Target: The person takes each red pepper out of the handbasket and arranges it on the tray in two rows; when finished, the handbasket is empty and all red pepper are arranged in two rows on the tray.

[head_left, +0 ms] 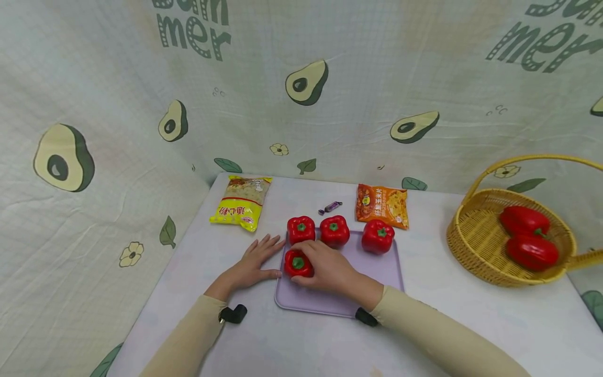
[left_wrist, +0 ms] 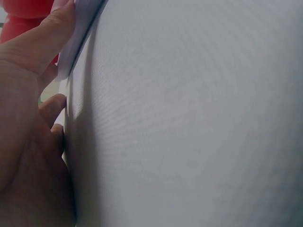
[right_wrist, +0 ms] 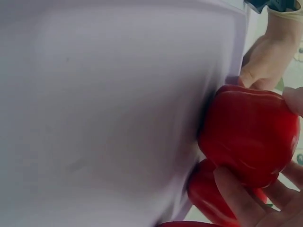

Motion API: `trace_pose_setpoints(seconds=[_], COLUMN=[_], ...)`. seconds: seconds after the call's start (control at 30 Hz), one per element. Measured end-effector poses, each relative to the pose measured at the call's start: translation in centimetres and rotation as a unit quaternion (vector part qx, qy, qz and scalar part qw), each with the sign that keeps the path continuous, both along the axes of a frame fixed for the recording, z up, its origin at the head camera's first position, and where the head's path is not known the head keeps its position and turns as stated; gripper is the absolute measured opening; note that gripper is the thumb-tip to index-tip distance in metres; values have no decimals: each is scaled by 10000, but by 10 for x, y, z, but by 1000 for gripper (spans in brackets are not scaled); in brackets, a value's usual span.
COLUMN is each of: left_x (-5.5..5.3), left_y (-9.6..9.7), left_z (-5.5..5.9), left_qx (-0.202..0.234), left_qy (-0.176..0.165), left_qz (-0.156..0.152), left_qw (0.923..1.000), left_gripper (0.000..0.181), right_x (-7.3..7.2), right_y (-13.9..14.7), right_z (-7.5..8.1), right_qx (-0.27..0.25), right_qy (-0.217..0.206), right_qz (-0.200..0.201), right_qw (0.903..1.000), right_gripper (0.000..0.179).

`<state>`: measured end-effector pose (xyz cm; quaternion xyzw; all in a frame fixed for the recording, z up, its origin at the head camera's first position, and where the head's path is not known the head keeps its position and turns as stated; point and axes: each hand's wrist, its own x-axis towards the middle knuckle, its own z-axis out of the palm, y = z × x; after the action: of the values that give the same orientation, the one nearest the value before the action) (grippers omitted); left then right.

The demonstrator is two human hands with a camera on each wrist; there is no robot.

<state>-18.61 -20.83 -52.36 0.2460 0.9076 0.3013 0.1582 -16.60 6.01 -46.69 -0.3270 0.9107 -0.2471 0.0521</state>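
My right hand (head_left: 328, 268) grips a red bell pepper (head_left: 297, 265) at the left side of a lilac tray (head_left: 330, 299), thumb in front and fingers behind. The right wrist view shows that pepper from the side, low over the tray, with fingers (right_wrist: 236, 198) round it. Along the tray's back edge are three more red bell peppers: one at the left (head_left: 301, 229), one beside it (head_left: 335, 231) and one at the right (head_left: 378, 237). My left hand (head_left: 252, 266) lies flat on the table with its fingers spread, thumb and index fingertip right at the tray's left rim.
A wicker basket (head_left: 464, 256) on the right holds two red peppers (head_left: 532, 252). Behind the tray lie a yellow food bag (head_left: 242, 203), a purple-wrapped candy (head_left: 331, 208) and an orange snack bag (head_left: 382, 206). A printed cloth (head_left: 348, 136) hangs along the table's back edge.
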Motion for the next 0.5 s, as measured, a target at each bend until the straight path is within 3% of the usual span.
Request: trace_pose_setpoints(seconds=[0.5], left_x=[1], left_y=[0], left_z=[-1], left_qx=[33], left_qy=[-17], left_qz=[19], left_qw=[10000], left_gripper=[87], right_x=[5], right_y=[1], right_z=[3], right_qx=[31], right_qy=[98], right_qz=[102], right_qw=[9999], right_gripper=[76])
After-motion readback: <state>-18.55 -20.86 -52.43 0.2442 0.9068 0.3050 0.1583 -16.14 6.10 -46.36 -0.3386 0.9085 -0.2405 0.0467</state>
